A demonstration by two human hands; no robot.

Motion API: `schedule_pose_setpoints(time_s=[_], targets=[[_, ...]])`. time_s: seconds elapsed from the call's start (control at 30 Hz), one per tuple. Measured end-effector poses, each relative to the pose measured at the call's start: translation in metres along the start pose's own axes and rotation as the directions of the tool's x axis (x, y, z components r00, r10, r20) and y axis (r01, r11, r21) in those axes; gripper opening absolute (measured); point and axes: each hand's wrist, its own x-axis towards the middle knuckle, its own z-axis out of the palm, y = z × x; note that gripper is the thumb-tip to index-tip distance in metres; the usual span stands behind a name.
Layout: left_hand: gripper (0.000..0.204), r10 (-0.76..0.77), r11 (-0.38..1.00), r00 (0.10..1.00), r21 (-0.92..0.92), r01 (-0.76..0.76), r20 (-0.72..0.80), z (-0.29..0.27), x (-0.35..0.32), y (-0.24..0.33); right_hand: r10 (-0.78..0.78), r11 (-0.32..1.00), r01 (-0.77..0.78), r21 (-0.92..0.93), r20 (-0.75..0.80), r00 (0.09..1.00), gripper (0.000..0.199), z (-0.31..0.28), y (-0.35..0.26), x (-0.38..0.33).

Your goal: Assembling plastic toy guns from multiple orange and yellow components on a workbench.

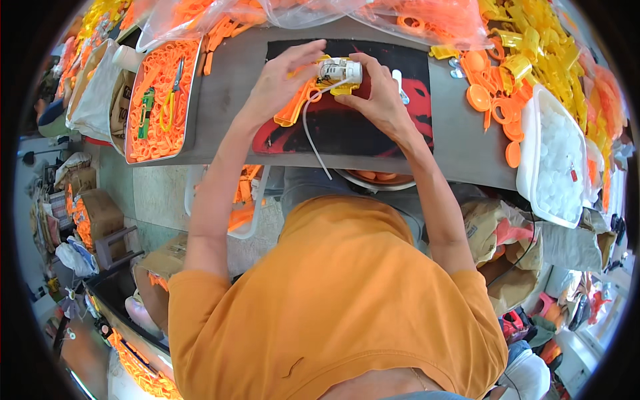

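Over the work mat, my right hand (380,97) grips the end of a white cylindrical mechanism (339,70) between thumb and fingers. Under and beside it lies a toy-like plastic shell in yellow with an orange handle-shaped part (292,108). A thin white tube (307,130) runs from the mechanism and hangs down toward the table's near edge. My left hand (277,83) is at the mechanism's left side, its fingers stretched out and the thumb side close to the shell. Whether that hand touches the shell cannot be made out.
A metal tray (189,127) of small orange parts holds yellow-handled scissors (168,110) and a green cutter (145,115). To the right stand loose orange scoops (478,97), yellow parts (533,47) and a white bin (530,143) of translucent pieces. Plastic bags (300,10) lie along the far edge.
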Motion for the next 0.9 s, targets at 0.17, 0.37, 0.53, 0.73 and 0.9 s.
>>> schedule_pose_setpoints(time_s=[0.17, 0.37, 0.53, 0.73, 0.9], targets=[[0.023, 0.224, 0.913, 0.945, 0.391, -0.119, -0.237, 0.007, -0.019, -0.018, -0.124, 0.952, 0.117, -0.283, -0.006, 0.992, 0.068, -0.001, -0.002, -0.015], [0.017, 0.328, 0.723, 0.906, 0.689, -0.058, -0.268, 0.044, -0.006, -0.012, -0.238, 0.845, 0.235, -0.481, 0.056, 0.97, 0.057, 0.0, -0.006, -0.017], [0.016, 0.444, 0.628, 0.86, 0.772, -0.097, -0.253, 0.05, -0.019, -0.012, -0.23, 0.815, 0.218, -0.536, 0.045, 0.972, 0.054, 0.006, -0.008, -0.021], [0.017, 0.447, 0.597, 0.875, 0.791, -0.138, -0.185, 0.058, -0.036, -0.015, -0.219, 0.829, 0.206, -0.519, 0.038, 0.975, 0.056, 0.002, -0.009, -0.022], [0.02, 0.399, 0.687, 0.9, 0.707, -0.166, -0.176, 0.051, -0.039, -0.013, -0.116, 0.927, 0.151, -0.342, 0.12, 0.986, 0.061, -0.005, -0.01, -0.018]])
